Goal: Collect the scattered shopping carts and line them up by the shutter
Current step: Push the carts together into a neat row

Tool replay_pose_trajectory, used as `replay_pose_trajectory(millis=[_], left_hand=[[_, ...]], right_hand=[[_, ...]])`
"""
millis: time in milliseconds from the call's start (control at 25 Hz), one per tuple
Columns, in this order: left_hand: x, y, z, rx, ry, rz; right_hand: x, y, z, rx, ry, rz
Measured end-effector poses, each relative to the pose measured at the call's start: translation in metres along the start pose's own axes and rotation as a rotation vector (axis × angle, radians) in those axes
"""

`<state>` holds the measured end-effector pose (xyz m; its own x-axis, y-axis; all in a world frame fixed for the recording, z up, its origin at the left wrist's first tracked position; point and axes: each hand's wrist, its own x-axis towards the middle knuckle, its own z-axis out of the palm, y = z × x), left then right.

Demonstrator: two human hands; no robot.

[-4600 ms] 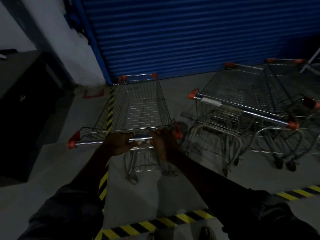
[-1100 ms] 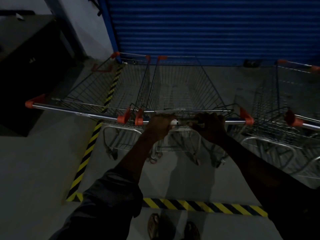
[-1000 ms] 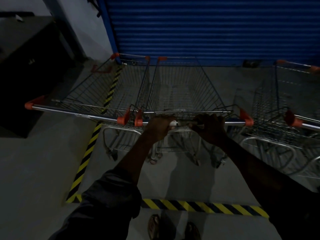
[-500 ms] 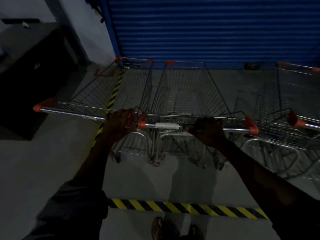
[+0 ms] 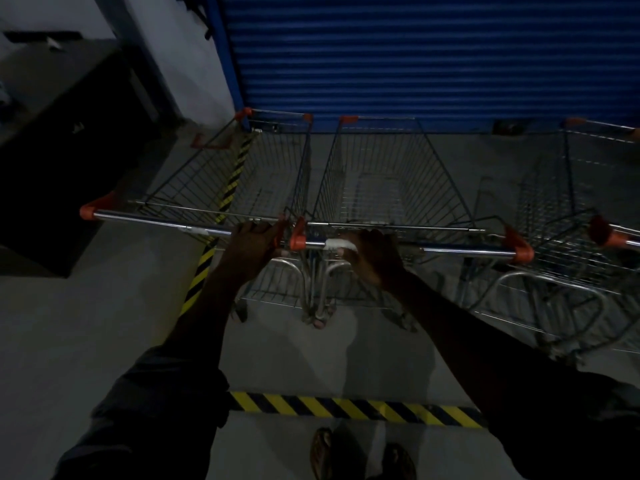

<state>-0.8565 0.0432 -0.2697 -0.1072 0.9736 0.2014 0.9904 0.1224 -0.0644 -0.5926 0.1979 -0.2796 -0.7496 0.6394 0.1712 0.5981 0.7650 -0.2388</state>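
Blue shutter (image 5: 415, 57) at 12 o'clock. Before it, left cart (image 5: 242, 174) at 11 and middle cart (image 5: 391, 181) at 12 are parked side by side; third cart (image 5: 571, 220) at 3. Stiff wire, judged easy-rolling; best taken by the handle bar (image 5: 464, 251). Clamped: left hand (image 5: 254, 242) on left cart's bar, right hand (image 5: 372, 252) on middle cart's.

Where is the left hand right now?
In the head view, the left hand holds the right end of the left cart's handle, right beside the middle cart's handle, which the right hand holds.
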Motion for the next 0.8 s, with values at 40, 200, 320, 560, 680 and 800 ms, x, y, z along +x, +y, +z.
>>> replay_pose_trajectory(millis=[40, 200, 320, 560, 680, 800], left_hand=[[0.001, 0.000, 0.000, 0.019, -0.008, 0.002], [0.002, 0.007, -0.002, 0.093, -0.001, 0.016], [0.001, 0.012, -0.006, 0.167, 0.031, 0.022], [0.006, 0.019, -0.008, 0.121, 0.078, 0.024], [0.007, 0.017, -0.004, 0.086, 0.041, 0.029], [0.006, 0.014, 0.001, 0.079, 0.036, 0.009]], right_hand=[[0.000, -0.001, 0.000, -0.005, 0.004, 0.003], [-0.004, -0.005, -0.006, 0.018, 0.018, 0.023], [-0.006, -0.005, -0.008, 0.026, 0.008, 0.029], [-0.012, -0.001, -0.011, 0.011, 0.002, 0.021], [-0.012, -0.003, -0.014, 0.021, -0.013, 0.030], [-0.013, -0.005, -0.017, 0.016, -0.012, 0.028]])
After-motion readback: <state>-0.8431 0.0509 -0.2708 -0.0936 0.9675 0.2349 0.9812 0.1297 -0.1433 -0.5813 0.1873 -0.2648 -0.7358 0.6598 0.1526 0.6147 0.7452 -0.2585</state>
